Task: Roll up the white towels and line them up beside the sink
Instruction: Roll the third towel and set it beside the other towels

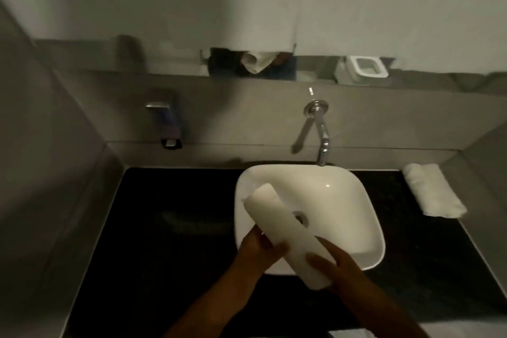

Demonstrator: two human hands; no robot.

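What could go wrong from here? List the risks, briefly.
1. The rolled towel, gripped near its lower end by the left hand and right hand, hangs over the sink; a slip could drop it into the basin, possibly wet.
2. Its far end is unsupported, so the roll may loosen.
3. The placed towel on the right could get bumped out of line.

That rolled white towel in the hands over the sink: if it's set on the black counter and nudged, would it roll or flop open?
The rolled towel looks tight and round, so a sideways nudge might roll it. It is probably soft and light: both hands hold one end and it stays straight. The towel already on the counter lies slightly flattened, so it may settle too.
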